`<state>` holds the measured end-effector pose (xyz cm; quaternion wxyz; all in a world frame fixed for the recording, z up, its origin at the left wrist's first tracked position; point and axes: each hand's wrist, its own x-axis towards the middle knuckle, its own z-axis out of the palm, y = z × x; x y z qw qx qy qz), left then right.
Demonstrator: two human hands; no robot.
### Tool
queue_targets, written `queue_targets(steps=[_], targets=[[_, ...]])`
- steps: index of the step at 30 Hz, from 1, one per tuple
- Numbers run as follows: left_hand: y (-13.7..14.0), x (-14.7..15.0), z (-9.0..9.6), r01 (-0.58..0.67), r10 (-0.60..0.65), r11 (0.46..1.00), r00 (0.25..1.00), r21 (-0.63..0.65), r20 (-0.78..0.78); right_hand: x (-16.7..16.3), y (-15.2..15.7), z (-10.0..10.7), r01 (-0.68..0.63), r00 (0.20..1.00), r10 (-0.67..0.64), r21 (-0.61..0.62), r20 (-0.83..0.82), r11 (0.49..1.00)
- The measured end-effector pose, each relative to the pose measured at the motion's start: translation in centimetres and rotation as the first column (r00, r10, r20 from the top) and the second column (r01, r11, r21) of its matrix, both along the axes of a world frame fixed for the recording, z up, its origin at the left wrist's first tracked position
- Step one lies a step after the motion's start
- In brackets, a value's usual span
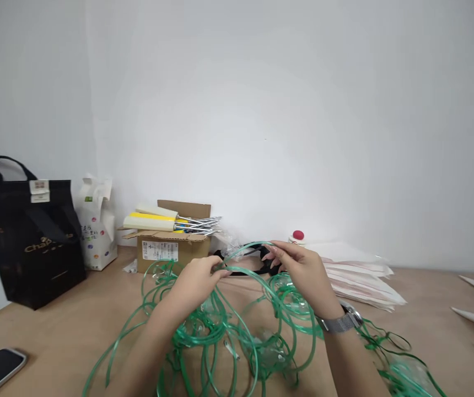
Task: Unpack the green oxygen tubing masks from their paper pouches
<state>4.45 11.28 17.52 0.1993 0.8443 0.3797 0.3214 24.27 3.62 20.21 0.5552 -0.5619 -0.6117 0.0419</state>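
**Holding translucent green plastic tubing above a brown tabletop**

Past a black carrier bag with gold lettering and a brown cardboard box, pinching the tubing between thumb and fingers of the left hand. Farther right, beyond the tubing's arch, pinching likewise with the fingertips of the right hand, above a silver mesh-band wristwatch. Could tighten into a knot if tugged hard (thanks to so many crossed coils underneath), could slip free from so light a pinch, or could snag on the wristwatch.
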Motion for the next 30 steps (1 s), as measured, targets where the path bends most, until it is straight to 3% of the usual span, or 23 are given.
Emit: queue_targets(steps=[4, 7, 10, 14, 18, 24, 26, 30], targets=[[-0.2, 0.0, 0.2, -0.010, 0.010, 1.000, 1.000, -0.006, 0.006, 0.7, 0.6, -0.5, -0.012, 0.998, 0.010, -0.038, -0.063, 0.999], [-0.3, 0.0, 0.2, -0.036, 0.036, 0.999, 0.999, 0.008, 0.011, 1.0, 1.2, -1.0, 0.085, 0.992, -0.078, -0.069, 0.104, 0.994], [-0.2, -0.1, 0.3, -0.054, 0.054, 0.998, 0.998, 0.022, 0.034, 0.8, 1.1, -1.1, 0.144, 0.965, -0.152, 0.054, 0.215, 0.988], [0.0, -0.3, 0.3, -0.083, 0.082, 0.997, 0.993, 0.006, 0.080, -0.5, -0.1, -0.5, -0.010, 0.979, -0.038, 0.232, 0.202, 0.973], [0.1, -0.1, 0.2, -0.125, 0.126, 0.992, 0.982, -0.014, 0.144, -2.1, -0.2, -1.0, -0.159, 0.959, 0.152, 0.012, 0.240, 0.987], [-0.1, 0.4, 0.0, -0.098, 0.116, 0.992, 0.958, -0.082, 0.262, -3.9, 1.2, -2.8, -0.195, 0.845, 0.326, -0.324, 0.423, 0.926], [-0.1, 0.3, 0.0, -0.058, 0.092, 0.991, 0.954, -0.123, 0.286, -4.0, 1.1, -2.7, -0.158, 0.847, 0.276, -0.281, 0.455, 0.947], [-0.1, -0.2, 0.2, 0.013, 0.040, 0.985, 0.952, -0.171, 0.303, -3.4, 0.9, -2.1, -0.048, 0.893, 0.035, 0.017, 0.448, 0.999]])
